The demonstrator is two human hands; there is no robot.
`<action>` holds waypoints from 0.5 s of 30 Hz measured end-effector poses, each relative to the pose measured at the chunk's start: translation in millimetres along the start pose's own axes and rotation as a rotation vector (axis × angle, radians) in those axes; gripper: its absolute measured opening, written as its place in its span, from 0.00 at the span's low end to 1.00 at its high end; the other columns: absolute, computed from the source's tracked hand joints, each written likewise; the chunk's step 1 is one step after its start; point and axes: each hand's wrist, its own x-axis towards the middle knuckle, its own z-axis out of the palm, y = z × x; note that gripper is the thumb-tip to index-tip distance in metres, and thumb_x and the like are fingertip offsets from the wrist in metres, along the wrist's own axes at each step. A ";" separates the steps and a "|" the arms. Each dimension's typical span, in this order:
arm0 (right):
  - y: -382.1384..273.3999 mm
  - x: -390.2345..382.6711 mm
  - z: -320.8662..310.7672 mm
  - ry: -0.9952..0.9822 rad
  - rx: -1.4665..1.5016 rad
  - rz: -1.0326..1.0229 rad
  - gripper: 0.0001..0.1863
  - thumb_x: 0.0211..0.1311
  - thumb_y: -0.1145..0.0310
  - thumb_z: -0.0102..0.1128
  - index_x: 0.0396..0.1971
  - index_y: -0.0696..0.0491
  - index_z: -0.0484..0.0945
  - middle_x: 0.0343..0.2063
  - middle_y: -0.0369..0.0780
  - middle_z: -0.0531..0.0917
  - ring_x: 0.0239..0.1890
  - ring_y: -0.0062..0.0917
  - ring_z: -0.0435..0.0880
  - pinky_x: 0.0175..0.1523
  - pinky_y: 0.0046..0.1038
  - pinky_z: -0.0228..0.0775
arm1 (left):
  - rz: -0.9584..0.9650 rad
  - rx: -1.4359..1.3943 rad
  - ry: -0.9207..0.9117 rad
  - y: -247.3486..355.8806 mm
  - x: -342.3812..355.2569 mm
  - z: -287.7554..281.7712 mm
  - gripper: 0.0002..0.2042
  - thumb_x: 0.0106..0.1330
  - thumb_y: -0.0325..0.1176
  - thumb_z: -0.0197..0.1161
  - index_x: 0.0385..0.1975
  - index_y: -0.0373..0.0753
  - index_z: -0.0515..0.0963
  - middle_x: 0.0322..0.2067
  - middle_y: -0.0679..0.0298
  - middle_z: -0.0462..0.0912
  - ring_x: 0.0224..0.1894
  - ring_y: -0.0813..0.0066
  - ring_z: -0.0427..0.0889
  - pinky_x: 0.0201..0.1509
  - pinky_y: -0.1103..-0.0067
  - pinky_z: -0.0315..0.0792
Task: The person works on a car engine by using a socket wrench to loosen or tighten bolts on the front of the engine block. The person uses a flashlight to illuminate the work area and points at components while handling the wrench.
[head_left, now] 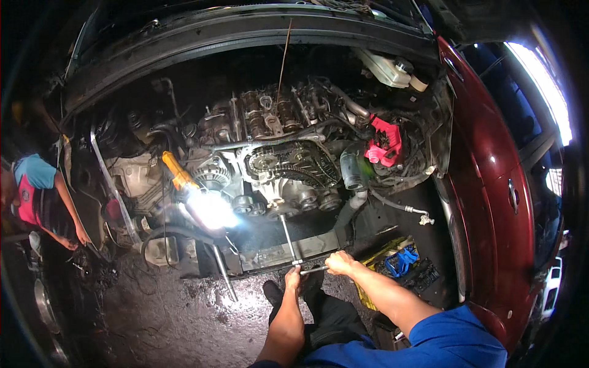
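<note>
In front of me is a car engine (270,165) with its timing chain (307,172) exposed. A long extension bar (287,236) runs from a round pulley (282,211) low on the engine toward me. Closed around the near end of the bar, by the drive head, is my left hand (292,279). My right hand (340,262) grips the end of the wrench handle (314,269), which sticks out sideways from that head. Whether it is a ratchet or a plain breaker bar cannot be made out. The fingers of both hands are wrapped closed.
A lit work lamp (178,172) glares left of the bar. A metal tube (224,273) slants toward the floor. At right stand a yellow tool case (366,296) with a blue cloth (402,260) and a dark red car door (491,184). Another person (37,184) works at far left.
</note>
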 end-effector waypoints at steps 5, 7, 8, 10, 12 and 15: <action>-32.4 8.4 -15.0 0.068 -0.106 0.058 0.10 0.44 0.63 0.60 0.20 0.54 0.82 0.24 0.46 0.83 0.30 0.38 0.85 0.36 0.39 0.76 | -0.011 0.123 -0.013 4.2 6.3 -8.4 0.16 0.66 0.37 0.57 0.44 0.29 0.75 0.38 0.57 0.79 0.35 0.68 0.79 0.36 0.74 0.77; -68.3 19.4 -30.5 0.182 -0.157 -0.076 0.08 0.44 0.65 0.58 0.18 0.53 0.82 0.20 0.45 0.83 0.26 0.34 0.84 0.30 0.36 0.75 | 0.000 0.022 -0.021 3.7 13.8 -22.2 0.16 0.66 0.36 0.57 0.44 0.27 0.75 0.37 0.56 0.80 0.36 0.67 0.80 0.38 0.74 0.76; -76.9 21.0 -28.0 0.272 -0.158 -0.117 0.08 0.43 0.66 0.57 0.18 0.52 0.82 0.19 0.44 0.82 0.24 0.33 0.84 0.28 0.36 0.75 | -0.005 0.025 -0.035 2.8 15.2 -16.5 0.16 0.66 0.36 0.57 0.44 0.27 0.75 0.37 0.56 0.80 0.36 0.67 0.80 0.38 0.74 0.76; -92.6 22.6 -26.4 0.238 -0.252 -0.131 0.09 0.51 0.66 0.55 0.21 0.50 0.84 0.23 0.41 0.84 0.26 0.30 0.84 0.29 0.33 0.75 | 0.022 0.057 -0.029 3.0 15.3 -12.9 0.16 0.65 0.35 0.57 0.43 0.27 0.76 0.36 0.56 0.80 0.37 0.67 0.80 0.38 0.74 0.76; -87.6 17.8 -26.5 0.236 -0.237 -0.113 0.09 0.51 0.65 0.55 0.23 0.49 0.84 0.24 0.39 0.85 0.27 0.28 0.85 0.29 0.32 0.75 | -0.022 0.079 -0.037 6.0 8.6 -7.7 0.15 0.66 0.34 0.54 0.43 0.27 0.76 0.40 0.54 0.80 0.41 0.65 0.79 0.43 0.72 0.77; -79.3 18.3 -27.0 0.087 -0.282 -0.009 0.10 0.53 0.64 0.55 0.26 0.49 0.84 0.27 0.38 0.85 0.30 0.27 0.85 0.31 0.32 0.75 | -0.079 -0.003 -0.088 14.3 6.4 -19.0 0.15 0.65 0.34 0.56 0.46 0.29 0.74 0.44 0.55 0.78 0.43 0.64 0.79 0.44 0.71 0.78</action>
